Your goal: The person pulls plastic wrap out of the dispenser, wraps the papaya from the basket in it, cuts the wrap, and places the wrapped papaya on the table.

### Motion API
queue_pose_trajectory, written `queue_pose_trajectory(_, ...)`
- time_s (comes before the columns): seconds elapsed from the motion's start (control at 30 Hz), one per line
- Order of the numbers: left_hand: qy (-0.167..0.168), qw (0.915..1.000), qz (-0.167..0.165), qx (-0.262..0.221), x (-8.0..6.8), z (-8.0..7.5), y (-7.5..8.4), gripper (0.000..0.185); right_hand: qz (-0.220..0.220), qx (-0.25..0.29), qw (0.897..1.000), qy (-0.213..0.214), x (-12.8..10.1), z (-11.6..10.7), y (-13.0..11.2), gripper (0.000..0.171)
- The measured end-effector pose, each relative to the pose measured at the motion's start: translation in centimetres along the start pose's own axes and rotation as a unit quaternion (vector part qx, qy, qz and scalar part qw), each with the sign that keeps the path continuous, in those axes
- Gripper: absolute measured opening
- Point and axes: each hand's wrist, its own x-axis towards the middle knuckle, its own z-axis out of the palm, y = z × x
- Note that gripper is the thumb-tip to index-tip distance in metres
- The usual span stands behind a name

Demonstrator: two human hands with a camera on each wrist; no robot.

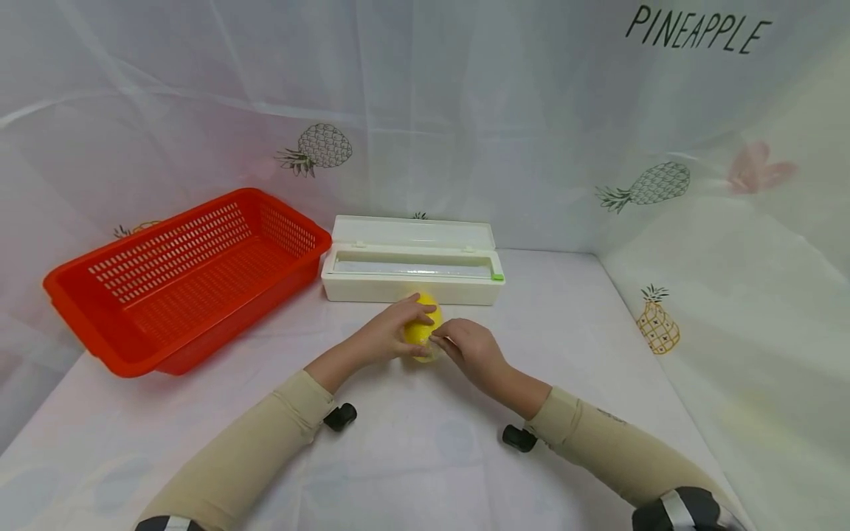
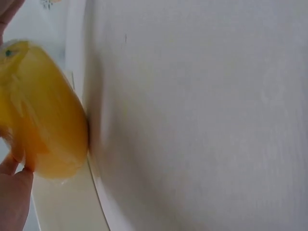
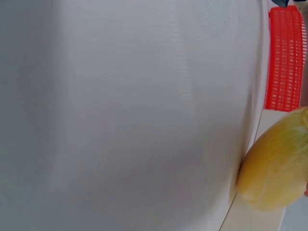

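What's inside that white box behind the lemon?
The white box stands open behind the lemon; a silvery roll lies along its trough. What material the roll is, and anything beneath it, cannot be seen.

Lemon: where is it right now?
In the head view the lemon sits mid-table between the left hand and right hand, which both hold it, just in front of the white dispenser box, right of the red basket.

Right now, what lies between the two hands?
In the head view, a yellow lemon lies between the left hand and the right hand; both hold it.
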Motion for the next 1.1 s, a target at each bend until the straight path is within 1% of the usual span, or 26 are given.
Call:
queue_pose_trajectory(0.07, 0.01, 0.9998, 0.0, 0.014, 0.0, 0.2, 0.1, 0.051, 0.02, 0.002, 1.0, 0.003, 0.1, 0.3, 0.1, 0.017)
queue_pose_trajectory(0.13, 0.024, 0.9996, -0.001, 0.016, 0.1, 0.5, 0.2, 0.054, 0.043, 0.005, 0.999, 0.006, 0.3, 0.5, 0.1, 0.018)
queue_pose_trajectory(0.2, 0.041, 0.9991, -0.008, 0.005, 0.1, 0.8, 0.3, 0.056, 0.071, 0.008, 0.997, 0.008, 0.5, 0.6, 0.0, 0.019)
queue_pose_trajectory(0.27, 0.058, 0.9981, -0.019, -0.008, 0.1, 1.0, 0.4, 0.059, 0.109, 0.021, 0.994, 0.007, 0.6, 0.7, 0.0, 0.018)
queue_pose_trajectory(0.37, 0.079, 0.9959, -0.039, -0.02, 0.2, 1.4, 0.4, 0.066, 0.171, 0.056, 0.984, 0.002, 0.9, 0.8, 0.0, 0.015)
queue_pose_trajectory(0.5, 0.098, 0.993, -0.059, -0.03, 0.4, 1.7, 0.2, 0.076, 0.245, 0.109, 0.963, -0.017, 1.3, 0.8, 0.1, 0.013)
queue_pose_trajectory(0.57, 0.102, 0.9919, -0.064, -0.041, 0.5, 1.7, 0.1, 0.082, 0.28, 0.137, 0.95, -0.031, 1.7, 0.8, 0.2, 0.013)
queue_pose_trajectory(0.67, 0.102, 0.9899, -0.074, -0.066, 0.4, 1.6, 0.0, 0.091, 0.342, 0.179, 0.921, -0.057, 2.1, 0.9, 0.6, 0.019)
queue_pose_trajectory(0.73, 0.096, 0.9888, -0.086, -0.076, 0.2, 1.5, 0.0, 0.092, 0.384, 0.207, 0.896, -0.079, 2.3, 1.2, 1.1, 0.025)
queue_pose_trajectory(0.8, 0.089, 0.9875, -0.096, -0.087, 0.0, 1.5, -0.1, 0.092, 0.427, 0.223, 0.87, -0.102, 2.4, 1.5, 1.6, 0.033)
queue_pose_trajectory(0.9, 0.076, 0.9859, -0.112, -0.099, -0.3, 1.4, -0.1, 0.094, 0.476, 0.246, 0.835, -0.128, 2.6, 1.9, 2.1, 0.042)
queue_pose_trajectory(0.97, 0.07, 0.9847, -0.12, -0.106, -0.5, 1.3, -0.1, 0.095, 0.495, 0.261, 0.817, -0.137, 2.8, 2.0, 2.3, 0.046)
queue_pose_trajectory(1.0, 0.068, 0.9842, -0.123, -0.109, -0.6, 1.2, -0.1, 0.094, 0.502, 0.269, 0.81, -0.141, 3.0, 2.0, 2.3, 0.047)
queue_pose_trajectory(1.1, 0.067, 0.9837, -0.125, -0.111, -0.9, 1.2, -0.2, 0.092, 0.504, 0.301, 0.796, -0.15, 3.2, 1.9, 2.4, 0.045)
